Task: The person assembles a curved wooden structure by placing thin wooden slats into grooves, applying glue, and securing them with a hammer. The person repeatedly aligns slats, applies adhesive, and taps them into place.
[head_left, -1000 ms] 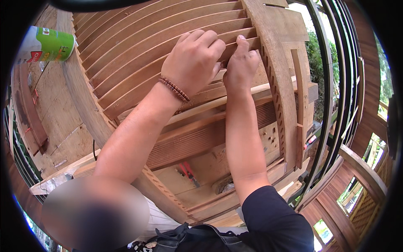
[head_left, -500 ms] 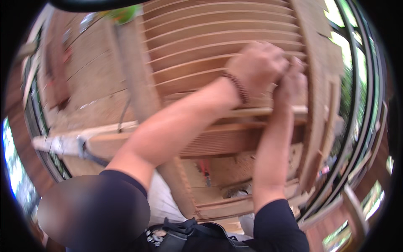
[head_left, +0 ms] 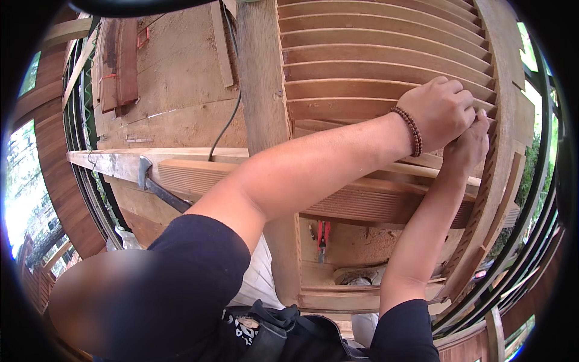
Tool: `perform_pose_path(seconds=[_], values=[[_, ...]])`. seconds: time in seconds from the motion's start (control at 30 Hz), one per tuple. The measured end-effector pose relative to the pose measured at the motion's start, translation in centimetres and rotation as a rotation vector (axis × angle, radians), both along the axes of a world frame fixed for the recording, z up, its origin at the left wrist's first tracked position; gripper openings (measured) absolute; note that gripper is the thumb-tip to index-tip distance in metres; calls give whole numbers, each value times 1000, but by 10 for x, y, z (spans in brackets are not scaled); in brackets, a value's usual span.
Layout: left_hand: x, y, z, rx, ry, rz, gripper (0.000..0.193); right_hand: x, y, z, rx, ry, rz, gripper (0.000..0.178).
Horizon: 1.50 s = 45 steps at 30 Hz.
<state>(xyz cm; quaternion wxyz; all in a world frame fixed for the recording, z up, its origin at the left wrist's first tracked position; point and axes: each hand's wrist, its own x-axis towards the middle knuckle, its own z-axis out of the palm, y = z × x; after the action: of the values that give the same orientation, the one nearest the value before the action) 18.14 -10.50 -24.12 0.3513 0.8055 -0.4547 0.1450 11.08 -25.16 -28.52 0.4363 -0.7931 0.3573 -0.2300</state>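
A louvred wooden shutter frame (head_left: 262,78) lies in front of me with several slats (head_left: 344,72) across it. My left hand (head_left: 440,108), with a beaded bracelet (head_left: 411,130) at the wrist, is closed at the right end of the lowest fitted slats, knuckles up. Just below, my right hand (head_left: 469,145) is closed too, its fingertips at the same slat end beside the right side rail (head_left: 503,114). Both hands appear to grip a wooden slat, though their undersides are hidden. Notches for slats line the inner edge of that rail.
A hammer (head_left: 146,175) hooks over a long timber (head_left: 108,160) at the left. Grooved boards (head_left: 362,202) cross the frame below my hands. Under the frame lies a red-handled tool (head_left: 324,235). A dark cable (head_left: 226,127) runs by the left rail. Dark boards (head_left: 119,66) lie far left.
My view has turned, so the frame and both hands sit farther right in the picture. Both hands stay together at the slats' right end, still closed.
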Motion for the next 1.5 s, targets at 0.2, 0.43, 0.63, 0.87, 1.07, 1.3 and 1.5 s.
perform_pose_path(seconds=[0.2, 0.43, 0.63, 0.87, 1.07, 1.3, 1.5], values=[[3, -4, 1, -12, 11, -10, 7, 8, -1, 5, 457, -133, -184, 46], [1, -2, 1, -33, 2, -11, 7, -6, -16, -8, -68, 6, 94, 47], [4, -5, -1, -35, -7, -1, 8, 12, 6, 14, 416, -124, -208, 48], [3, -4, -2, -29, 30, -16, 8, 5, 6, 4, 241, -98, -149, 46], [2, -8, 1, -67, 9, -11, 7, 9, 8, 23, 473, -125, -166, 45], [5, -3, 4, 26, 83, -95, 18, 23, 24, 21, 521, -208, -349, 45], [0, -1, 5, 40, 57, -76, 25, 16, 31, 37, 648, -287, -299, 37]])
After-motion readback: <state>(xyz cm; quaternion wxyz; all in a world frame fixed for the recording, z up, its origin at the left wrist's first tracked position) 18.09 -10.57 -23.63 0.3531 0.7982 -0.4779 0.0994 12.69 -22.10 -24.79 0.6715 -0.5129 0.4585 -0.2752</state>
